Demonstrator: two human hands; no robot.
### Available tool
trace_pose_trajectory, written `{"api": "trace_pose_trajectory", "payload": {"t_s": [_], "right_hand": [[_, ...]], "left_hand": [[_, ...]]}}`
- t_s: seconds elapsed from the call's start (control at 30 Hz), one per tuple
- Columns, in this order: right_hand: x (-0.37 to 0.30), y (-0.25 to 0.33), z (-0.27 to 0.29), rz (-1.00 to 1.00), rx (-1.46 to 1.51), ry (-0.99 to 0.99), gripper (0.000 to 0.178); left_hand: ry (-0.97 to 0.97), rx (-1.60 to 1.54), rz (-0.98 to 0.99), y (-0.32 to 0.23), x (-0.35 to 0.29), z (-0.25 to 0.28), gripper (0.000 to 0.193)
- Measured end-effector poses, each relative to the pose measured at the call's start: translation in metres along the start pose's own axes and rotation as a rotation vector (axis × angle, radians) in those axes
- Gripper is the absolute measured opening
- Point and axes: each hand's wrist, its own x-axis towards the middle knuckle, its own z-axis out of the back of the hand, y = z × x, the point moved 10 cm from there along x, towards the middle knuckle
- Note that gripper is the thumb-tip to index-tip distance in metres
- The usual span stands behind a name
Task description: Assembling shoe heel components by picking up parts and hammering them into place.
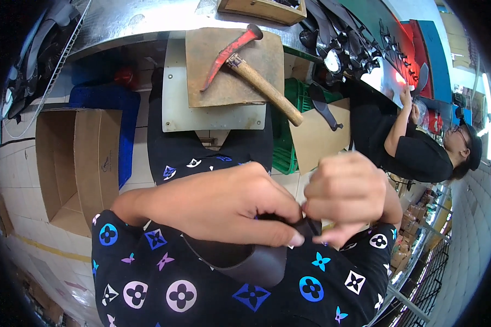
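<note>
A box (98, 147) stands left of the hammer (251, 76). Below the hammer, the left hand (234, 199) pinches a black band (262, 267); below and right of the hammer, the curled right hand (346, 191) is too blurred to tell its grip.

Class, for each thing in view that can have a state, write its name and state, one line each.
Left hand: curled, gripping
Right hand: fingers curled, blurred; grip unclear
Smooth black curved piece: held in left hand
Red-headed, wooden-handled hammer: lying down
Square brown sheet: flat, under hammer
Brown rectangular cardboard box: open
Green plastic crate: partly hidden
</note>
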Motion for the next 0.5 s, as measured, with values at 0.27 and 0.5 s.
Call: {"api": "trace_pose_trajectory", "payload": {"t_s": [0.27, 0.5], "right_hand": [[-0.03, -0.076, -0.019, -0.302, 0.677, -0.658, 0.064], [-0.035, -0.09, -0.037, -0.24, 0.878, -0.877, 0.058]], "left_hand": [[-0.333, -0.414, 0.103, 0.028, -0.008, 0.02, 0.029], [-0.333, -0.581, 0.244, 0.04, -0.01, 0.012, 0.031]]}}
